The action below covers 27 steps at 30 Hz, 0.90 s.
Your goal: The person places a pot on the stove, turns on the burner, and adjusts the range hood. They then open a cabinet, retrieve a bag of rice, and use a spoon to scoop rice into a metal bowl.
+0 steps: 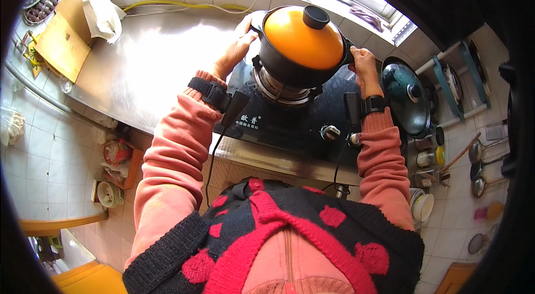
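Observation:
A black cooking pot [288,62] is at the left burner [280,89] of a black glass gas stove [284,127]. Its orange lid [301,39] has a black knob [316,17] and covers the top. My left hand [236,45] grips the pot's left handle, and my right hand [364,64] has hold of the one on the right. Whether the pot's base rests fully on the burner or hangs just above it, I cannot tell.
Right of my right hand stands a wok with a glass lid [405,97]. Jars [430,156] line the stove's right side. A steel worktop [138,60] runs left, with cutting boards [62,47] against the wall. A yellow hose [167,2] lies along the back.

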Available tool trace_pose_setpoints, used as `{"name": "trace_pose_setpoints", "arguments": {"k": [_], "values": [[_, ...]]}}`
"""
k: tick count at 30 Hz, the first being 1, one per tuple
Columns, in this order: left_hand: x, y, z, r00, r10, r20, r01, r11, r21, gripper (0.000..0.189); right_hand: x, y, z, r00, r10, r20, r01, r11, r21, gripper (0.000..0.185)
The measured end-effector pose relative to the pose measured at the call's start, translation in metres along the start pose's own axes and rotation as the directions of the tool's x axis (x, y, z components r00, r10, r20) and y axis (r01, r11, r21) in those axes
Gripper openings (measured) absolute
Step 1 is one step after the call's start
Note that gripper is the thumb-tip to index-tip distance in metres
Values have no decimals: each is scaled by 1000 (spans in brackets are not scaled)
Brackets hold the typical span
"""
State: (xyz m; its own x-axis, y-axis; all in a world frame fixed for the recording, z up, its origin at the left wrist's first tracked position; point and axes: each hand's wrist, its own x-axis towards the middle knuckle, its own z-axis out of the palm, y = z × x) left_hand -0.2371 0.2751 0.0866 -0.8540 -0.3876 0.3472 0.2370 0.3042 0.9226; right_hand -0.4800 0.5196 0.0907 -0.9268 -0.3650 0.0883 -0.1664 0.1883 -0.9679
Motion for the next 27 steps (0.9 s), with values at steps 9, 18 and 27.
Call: {"name": "trace_pose_setpoints", "arguments": {"k": [9,18,27], "values": [[-64,5,-7,981,-63,-184,64,998,1,53,-27,4,-26,1000,15,-3,-15,992,-123,33],[-262,-10,-10,932,-360,-32,341,905,-255,42,-145,52,-58,831,-182,525,500,659,-563,24],[-368,-47,-23,813,-576,-86,440,704,-557,32,-171,81,-49,856,-15,517,441,543,-715,27]]}}
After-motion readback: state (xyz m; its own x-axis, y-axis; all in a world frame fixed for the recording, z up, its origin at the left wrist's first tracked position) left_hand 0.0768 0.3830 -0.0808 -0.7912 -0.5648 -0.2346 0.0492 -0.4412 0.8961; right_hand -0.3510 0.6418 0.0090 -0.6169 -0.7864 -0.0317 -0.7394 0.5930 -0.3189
